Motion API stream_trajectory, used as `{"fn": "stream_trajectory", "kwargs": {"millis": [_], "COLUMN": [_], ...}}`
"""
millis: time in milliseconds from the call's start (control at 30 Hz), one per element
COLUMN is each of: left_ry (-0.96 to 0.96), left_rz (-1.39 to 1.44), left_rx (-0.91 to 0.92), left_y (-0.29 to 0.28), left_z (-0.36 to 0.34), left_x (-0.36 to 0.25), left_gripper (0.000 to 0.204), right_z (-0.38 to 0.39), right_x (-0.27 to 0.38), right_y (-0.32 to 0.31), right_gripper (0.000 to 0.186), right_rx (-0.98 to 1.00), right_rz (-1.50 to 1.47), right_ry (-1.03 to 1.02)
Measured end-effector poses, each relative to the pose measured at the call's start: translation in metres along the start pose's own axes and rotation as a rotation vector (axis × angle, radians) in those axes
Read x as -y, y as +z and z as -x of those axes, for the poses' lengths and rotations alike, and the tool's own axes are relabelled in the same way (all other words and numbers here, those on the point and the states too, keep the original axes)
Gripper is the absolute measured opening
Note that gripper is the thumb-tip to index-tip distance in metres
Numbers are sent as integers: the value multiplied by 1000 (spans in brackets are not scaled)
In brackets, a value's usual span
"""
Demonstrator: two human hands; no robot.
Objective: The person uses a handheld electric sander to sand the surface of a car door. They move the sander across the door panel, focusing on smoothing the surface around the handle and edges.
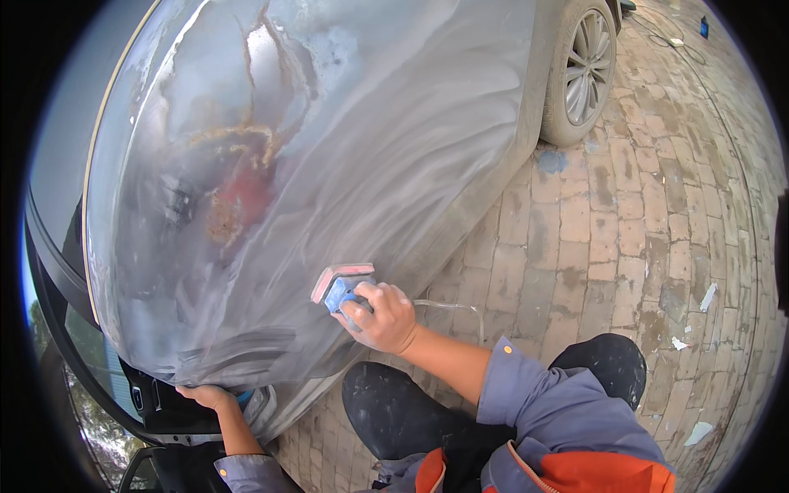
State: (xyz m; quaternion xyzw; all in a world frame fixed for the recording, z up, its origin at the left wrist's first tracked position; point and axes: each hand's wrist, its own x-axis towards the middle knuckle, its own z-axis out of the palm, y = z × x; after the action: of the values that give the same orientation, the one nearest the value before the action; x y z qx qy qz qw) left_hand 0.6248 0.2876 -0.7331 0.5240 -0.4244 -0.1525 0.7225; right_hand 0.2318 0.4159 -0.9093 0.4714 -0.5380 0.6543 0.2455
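My right hand (386, 319) is wrapped round a small blue power sander (339, 293) with a pink-edged rectangular pad. The sander's pad lies against the lower part of a dusty grey car door (386, 189), and a thin clear hose (448, 306) trails from behind my hand. At the door's near edge, my left hand (210, 398) grips the rim, some of its fingers hidden. Dark curved smears (238, 353) mark the panel between my hands. Farther up, the surface shows a reddish patch (246, 195), brown filler-like spots and a pale scraped area.
The car's wheel (585, 70) stands at the far right end of the body. Brick paving (567, 246) runs along the right, with white scraps (708, 297) on it. A cable (674, 41) lies at the far right. My bent knees (403, 407) are close to the sill.
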Motion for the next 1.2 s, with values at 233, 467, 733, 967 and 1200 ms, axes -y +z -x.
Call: {"fn": "stream_trajectory", "kwargs": {"millis": [233, 467, 733, 967, 1200], "left_ry": [-7, -23, -31, -19, -62], "left_rz": [19, 17, -28, -30, -4], "left_rx": [36, 12, 6, 8, 8], "left_y": [-5, -4, -2, 6, 10], "left_z": [-7, -10, 0, 10, 16], "left_x": [6, 6, 0, -7, -13], "left_gripper": [90, 89, 91, 91, 89], "right_z": [-4, -38, 14, -7, -11], "right_x": [-39, -87, -15, -74, -90], "right_y": [-10, -28, -4, -18, -19], "right_gripper": [54, 55, 57, 55, 52], "right_rx": [-133, -273, -81, -248, -319], "right_rz": [68, 193, -8, 98, 132], "right_ry": [364, 875, 893, 1047, 1347]}}
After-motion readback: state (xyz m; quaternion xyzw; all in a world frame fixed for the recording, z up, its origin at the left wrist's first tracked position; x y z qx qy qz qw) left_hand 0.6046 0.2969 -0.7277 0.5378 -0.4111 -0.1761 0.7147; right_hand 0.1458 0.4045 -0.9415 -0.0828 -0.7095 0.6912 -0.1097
